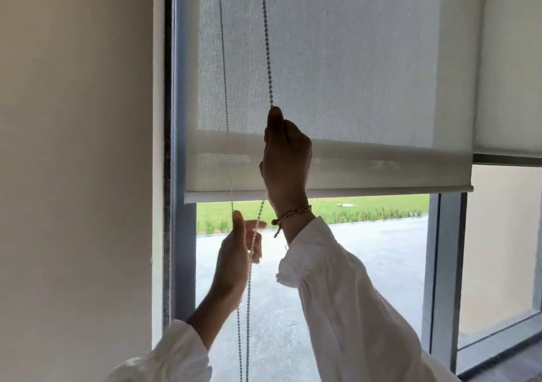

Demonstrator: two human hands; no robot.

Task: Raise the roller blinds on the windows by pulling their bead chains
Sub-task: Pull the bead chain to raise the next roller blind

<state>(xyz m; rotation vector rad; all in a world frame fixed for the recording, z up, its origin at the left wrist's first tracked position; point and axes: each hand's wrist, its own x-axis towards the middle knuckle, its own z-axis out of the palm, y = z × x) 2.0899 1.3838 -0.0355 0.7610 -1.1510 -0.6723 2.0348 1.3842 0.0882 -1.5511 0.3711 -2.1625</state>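
Note:
A pale grey roller blind (366, 73) covers the upper part of the window, and its white bottom bar (381, 190) hangs a bit below mid-height. Two strands of bead chain (267, 44) run down in front of the blind's left side. My right hand (286, 161) is raised and shut on the nearer strand, in front of the blind's lower hem. Lower down, my left hand (239, 252) sits below the bottom bar with the same strand running through its loosely curled fingers. The thinner far strand (224, 73) hangs free to the left.
A cream wall (76, 161) fills the left side, beside the grey window frame (179, 117). A second blind (510, 88) hangs over the neighbouring window on the right, lowered to about the same height. Paving and grass show through the glass below.

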